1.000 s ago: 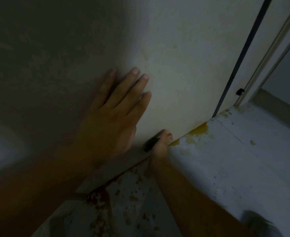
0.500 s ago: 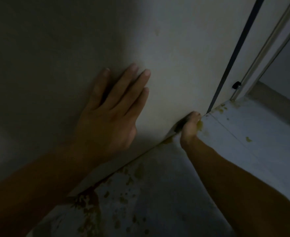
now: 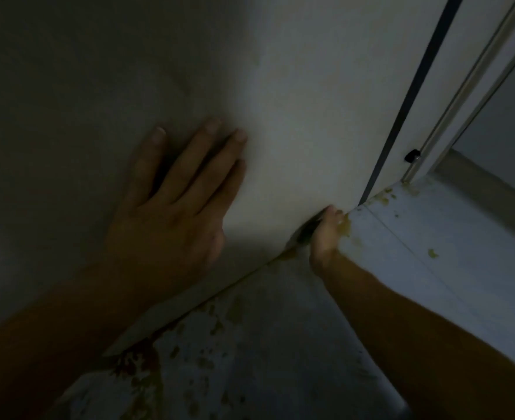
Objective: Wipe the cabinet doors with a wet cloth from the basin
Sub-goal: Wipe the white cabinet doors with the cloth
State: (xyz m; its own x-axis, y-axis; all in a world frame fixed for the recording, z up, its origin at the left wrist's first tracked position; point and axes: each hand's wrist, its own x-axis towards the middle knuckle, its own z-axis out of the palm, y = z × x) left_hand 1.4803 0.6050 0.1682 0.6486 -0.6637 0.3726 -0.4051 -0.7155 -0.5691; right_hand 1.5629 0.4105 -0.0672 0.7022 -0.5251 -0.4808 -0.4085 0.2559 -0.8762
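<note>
Left hand [image 3: 171,213] flat on cabinet door [image 3: 310,116] — fingers straight, right hand [image 3: 326,237] gripping cloth [image 3: 306,230] at its base

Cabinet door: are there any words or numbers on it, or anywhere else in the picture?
None: no words, numbers or signs can be read.
The cabinet door is plain and pale.
The floor has only yellow-brown stains, not letters.
The left hand lies flat on the door; the right hand grips a dark cloth at its bottom edge, with no print visible.
</note>
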